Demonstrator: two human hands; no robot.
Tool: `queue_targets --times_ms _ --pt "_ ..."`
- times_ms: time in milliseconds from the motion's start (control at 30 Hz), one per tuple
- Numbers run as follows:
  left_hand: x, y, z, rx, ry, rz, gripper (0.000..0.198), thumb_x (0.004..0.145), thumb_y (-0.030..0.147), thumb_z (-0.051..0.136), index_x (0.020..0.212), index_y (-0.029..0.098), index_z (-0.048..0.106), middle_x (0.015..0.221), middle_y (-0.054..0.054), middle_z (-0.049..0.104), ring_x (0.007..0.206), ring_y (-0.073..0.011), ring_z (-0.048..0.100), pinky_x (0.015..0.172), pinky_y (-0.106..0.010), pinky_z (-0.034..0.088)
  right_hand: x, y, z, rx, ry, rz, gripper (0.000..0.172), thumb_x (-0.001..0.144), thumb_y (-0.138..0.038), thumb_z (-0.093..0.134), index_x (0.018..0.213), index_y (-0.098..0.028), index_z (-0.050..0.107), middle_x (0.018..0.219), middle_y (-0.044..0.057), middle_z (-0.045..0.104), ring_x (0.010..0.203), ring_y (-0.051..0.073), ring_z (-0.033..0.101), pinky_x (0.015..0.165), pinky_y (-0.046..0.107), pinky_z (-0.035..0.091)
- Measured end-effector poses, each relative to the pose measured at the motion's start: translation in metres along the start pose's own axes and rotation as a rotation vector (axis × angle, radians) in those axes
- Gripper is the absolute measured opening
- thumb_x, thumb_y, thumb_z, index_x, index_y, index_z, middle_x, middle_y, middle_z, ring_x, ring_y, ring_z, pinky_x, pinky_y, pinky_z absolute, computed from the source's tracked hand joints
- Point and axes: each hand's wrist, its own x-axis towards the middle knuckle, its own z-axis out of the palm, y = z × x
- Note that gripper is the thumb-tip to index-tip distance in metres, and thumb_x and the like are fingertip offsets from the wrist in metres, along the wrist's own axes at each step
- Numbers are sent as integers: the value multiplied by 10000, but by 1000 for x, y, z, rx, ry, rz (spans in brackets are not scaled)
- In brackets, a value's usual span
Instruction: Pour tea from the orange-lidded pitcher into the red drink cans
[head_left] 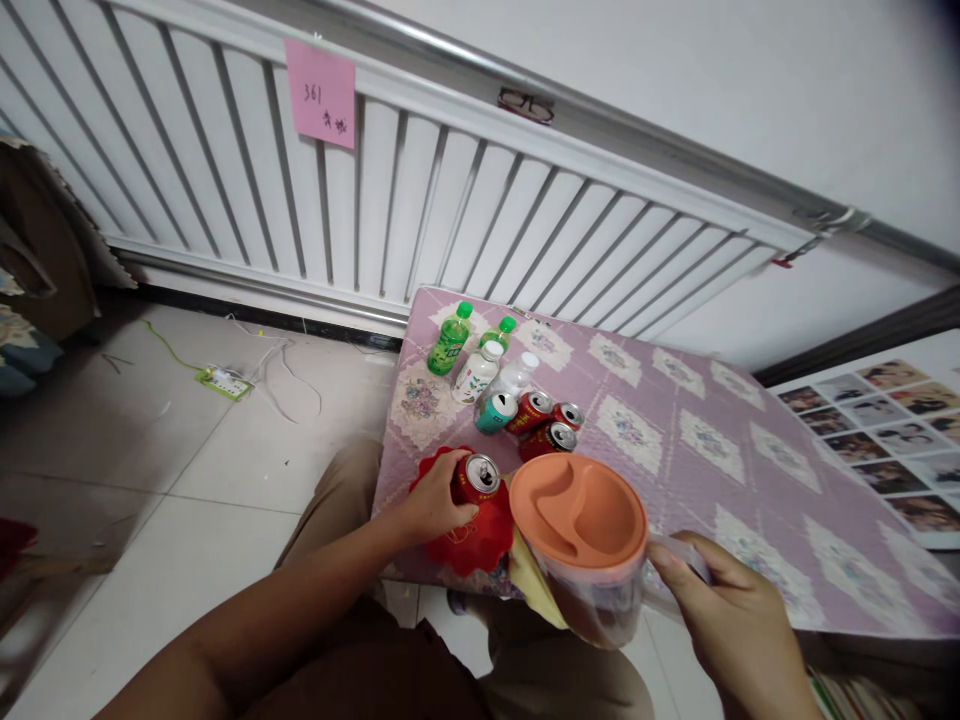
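Note:
My left hand [435, 498] is wrapped round an opened red drink can [480, 480], which is upright over a red scalloped mat [480, 548] near the table's front edge. Just right of the can, my right hand [731, 605] grips the side handle of a clear plastic pitcher [600, 605]. An orange lid [555, 505] with recessed hollows covers its top. The pitcher looks partly out past the table edge; its base is blurred. A yellow cloth [536, 585] hangs between mat and pitcher. Whether the pitcher holds liquid, I cannot tell.
Behind the can stand a teal can [495, 411], several red cans [531, 412], white bottles [477, 372] and green bottles [450, 340]. A purple patterned cover [690, 470] lies over the table. A white radiator [420, 200] runs behind it. Cords [281, 380] lie on the floor at left.

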Motion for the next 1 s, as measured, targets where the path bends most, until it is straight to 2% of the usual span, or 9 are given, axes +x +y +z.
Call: queue_targets --times_ms 133,300,633,800,1000 --pt "0 0 0 -6 13 5 775 668 92 762 1377 207 472 1416 -131 563 1336 -314 541 1183 -525 386 -3 -2 2 19 79 -4 349 707 -555 754 611 -225 698 566 -7 574 558 142 494 504 223 428" --pt "-1 0 0 -2 18 8 747 669 93 752 1353 220 481 1394 -119 584 1309 -309 563 1162 -530 406 1 3 0 -14 10 -36 359 682 -557 771 586 -219 696 533 -6 561 521 142 490 468 226 425" --pt "-2 0 -1 4 18 -16 731 674 96 758 1343 206 483 1384 -132 593 1297 -311 571 1149 -520 419 -2 -3 3 8 79 -22 356 686 -554 764 585 -220 692 550 -3 570 536 142 488 486 228 423" --pt "-3 0 -1 -3 14 -17 731 668 81 756 1333 232 493 1373 -111 602 1292 -298 575 1150 -505 419 2 -1 -1 -11 -2 -27 323 653 -530 777 590 -220 712 543 4 599 530 157 521 476 237 452" --pt "-3 -3 -1 -2 8 -13 730 676 87 750 1340 223 480 1391 -118 588 1314 -302 563 1167 -509 407 -7 -10 7 43 93 9 322 701 -518 752 595 -223 681 566 -11 542 574 139 460 528 236 401"
